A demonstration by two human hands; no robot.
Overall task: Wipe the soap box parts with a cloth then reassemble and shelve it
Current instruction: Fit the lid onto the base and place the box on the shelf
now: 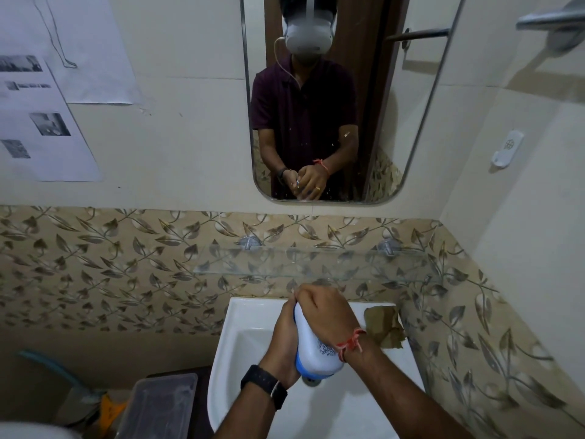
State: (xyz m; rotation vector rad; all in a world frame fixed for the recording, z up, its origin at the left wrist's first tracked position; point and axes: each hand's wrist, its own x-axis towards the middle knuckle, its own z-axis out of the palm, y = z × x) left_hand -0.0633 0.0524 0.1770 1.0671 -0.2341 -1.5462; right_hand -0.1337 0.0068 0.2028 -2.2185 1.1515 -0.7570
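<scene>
Subject item: a white oval plastic soap box with a blue base (316,346), located lower centre of the frame, held clear above the white ceramic wash basin (240,327) and touching neither its rim nor its bowl. Its long axis runs near-vertical in the frame, the far end tipped slightly to the left, the blue base end nearest the camera. The left hand (283,337), with a black watch at the wrist, is wrapped against the box's left side; the right hand (323,312), with a red thread at the wrist, is curled over its upper far end. Both hands are clamped on the box. The white and blue parts appear seated together; whether they are fully closed cannot be told. A clear glass wall shelf (310,264) lies directly above the hands in the frame, just beyond the right knuckles, so the right hand is the nearer one for shelving. A brown crumpled cloth (384,324) rests on the basin's right rim, beside the right wrist and not touched.
</scene>
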